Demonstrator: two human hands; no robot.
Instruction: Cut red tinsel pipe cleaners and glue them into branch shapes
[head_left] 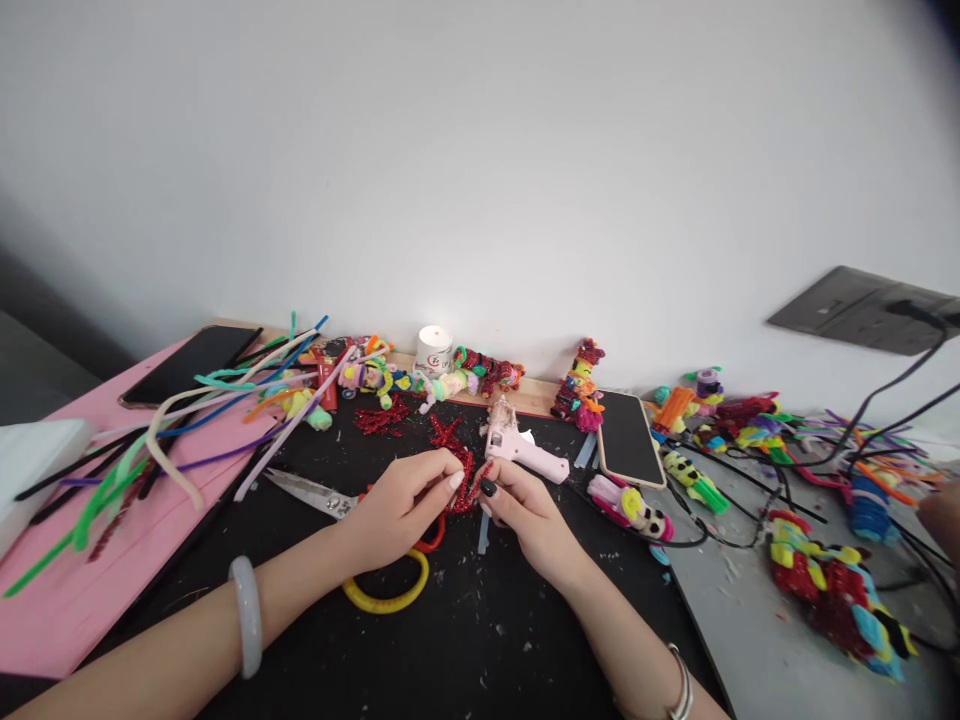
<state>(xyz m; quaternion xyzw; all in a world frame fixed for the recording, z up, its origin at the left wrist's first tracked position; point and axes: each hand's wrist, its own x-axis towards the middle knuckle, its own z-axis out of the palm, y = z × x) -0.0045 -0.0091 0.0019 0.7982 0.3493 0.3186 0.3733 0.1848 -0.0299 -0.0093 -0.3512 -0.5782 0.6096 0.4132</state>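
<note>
A pale bangle ringed the left wrist nearest the lens, over a black mat. At mid-mat the left hand and right hand met, thumb and forefinger of each pinching a red stem held between them, the other fingers curled. Scissors lay just left of the left hand. A glue gun lay just behind the right hand. Farther right was a phone, and pipe cleaners were strewn at far left.

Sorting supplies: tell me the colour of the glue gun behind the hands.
The glue gun is pale pink; head view.
</note>
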